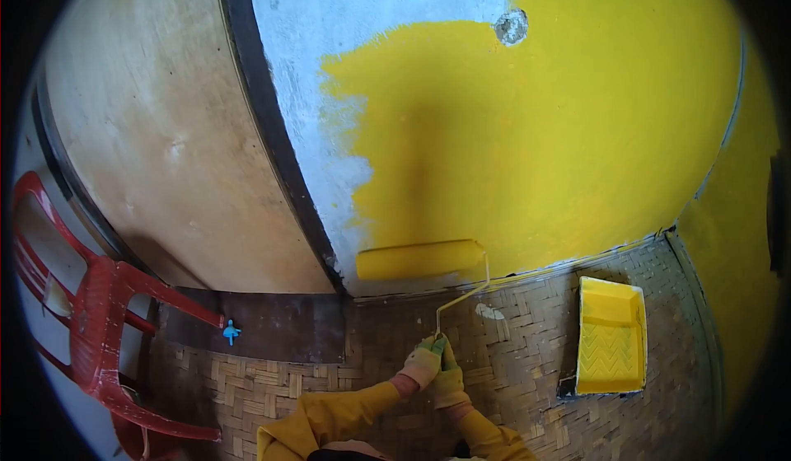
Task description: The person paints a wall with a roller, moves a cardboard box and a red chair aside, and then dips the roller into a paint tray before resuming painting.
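- Grasping the handle (439,343) of a long-framed paint roller (420,260), the left hand (422,364) and right hand (449,384) are close together at the bottom centre, fingers curled around it; both look gloved in pale yellow.
- The roller's yellow cover lies level in front of the lower wall (601,131), just above the floor line; whether it presses on the surface I cannot tell.
- A thin wire frame (461,301) bends from the cover's right end down to the handle.
- Yellow paint covers most of the wall, with a ragged left edge against a bluish-white area (305,16); a round grey patch (511,27) sits near the top.
- To the right, apart from the hands, a paint tray (611,322) coated in yellow rests on the woven floor (527,362).
- At the left, a dark upright post (262,107) borders a tan panel (156,123).
- A red plastic chair (100,321) stands at far left, with a small blue object (231,332) by one leg.
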The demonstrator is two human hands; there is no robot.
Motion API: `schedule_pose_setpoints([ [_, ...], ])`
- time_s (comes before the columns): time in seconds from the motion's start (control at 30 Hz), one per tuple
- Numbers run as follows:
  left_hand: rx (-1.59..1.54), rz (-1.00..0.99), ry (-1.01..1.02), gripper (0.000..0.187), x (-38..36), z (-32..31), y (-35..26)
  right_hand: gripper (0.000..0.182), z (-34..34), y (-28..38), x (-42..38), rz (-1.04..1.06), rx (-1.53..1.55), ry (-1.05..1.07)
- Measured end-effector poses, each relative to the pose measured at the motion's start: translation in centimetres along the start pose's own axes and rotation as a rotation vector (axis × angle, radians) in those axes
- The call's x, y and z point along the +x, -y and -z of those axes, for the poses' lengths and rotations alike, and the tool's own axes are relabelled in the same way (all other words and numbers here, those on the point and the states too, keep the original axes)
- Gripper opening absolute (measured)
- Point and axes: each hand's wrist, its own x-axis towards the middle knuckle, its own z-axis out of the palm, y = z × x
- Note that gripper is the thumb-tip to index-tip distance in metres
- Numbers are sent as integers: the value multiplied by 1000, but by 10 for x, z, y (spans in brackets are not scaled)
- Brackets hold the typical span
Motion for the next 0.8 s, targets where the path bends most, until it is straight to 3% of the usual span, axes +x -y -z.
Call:
schedule_pose_setpoints([
  [0.13,-15,-50,-90,39,-2,-3,-6,48,1,9,1,8,-200,-95],
  [0.2,-34,-75,-99,37,-2,6,-23,51,5,41,14,218,-429,-76],
  [0.27,-279,-287,-144,29,8,16,-40,51,5,68,31,126,-470,-44],
  [0.3,-279,-279,-138,29,11,19,-47,52,5,80,37,40,-504,-4],
  [0.37,-736,-365,-36,22,14,24,-55,53,3,84,40,105,-516,18],
  [0.43,-773,-296,-35,22,12,12,-39,54,3,62,42,461,-559,-85],
  [0.47,-808,-236,-38,22,12,2,-24,54,3,52,35,468,-556,-84],
  [0.53,-800,-68,-90,23,20,-33,23,54,6,27,12,203,-606,-39],
  [0.63,-614,-10,-113,22,12,-44,41,55,7,10,-5,42,-525,-9],
  [0.8,-821,-111,-28,21,0,-1,-21,55,5,67,13,189,-563,11],
])
